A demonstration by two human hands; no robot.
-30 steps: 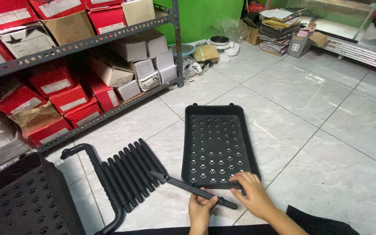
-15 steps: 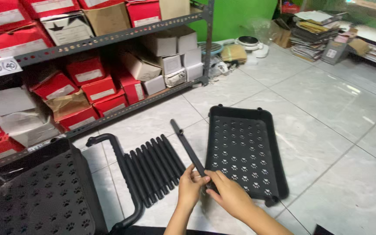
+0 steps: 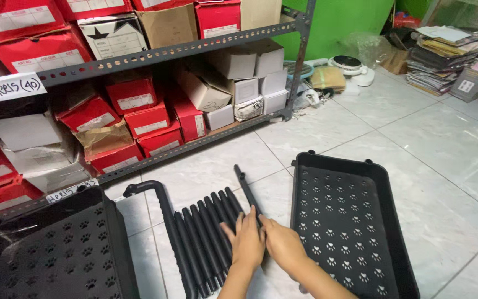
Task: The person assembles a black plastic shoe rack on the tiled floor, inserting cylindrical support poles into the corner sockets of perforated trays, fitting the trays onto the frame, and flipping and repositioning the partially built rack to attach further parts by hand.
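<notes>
My left hand [image 3: 248, 242] and my right hand [image 3: 282, 244] meet on a black plastic tube [image 3: 245, 185] that lies on the tiled floor, pointing away from me. Both hands grip its near end. To the left of the tube lies a row of several black tubes [image 3: 206, 238] side by side, with a curved black handle bar [image 3: 159, 205] beside them. A black perforated tray [image 3: 345, 221] with paw-shaped holes lies just right of my right hand.
A second black perforated tray [image 3: 56, 249] lies at the bottom left. A grey metal shelf rack [image 3: 167, 52] holds red and white shoe boxes. Stacked papers [image 3: 443, 55], a white round appliance [image 3: 349, 63] and a green wall [image 3: 349, 19] stand at the back right.
The tube swung from lying across the tray's near edge to pointing away from me between tray and tube row. My hands moved left with it; the view shifted closer to the shelf.
</notes>
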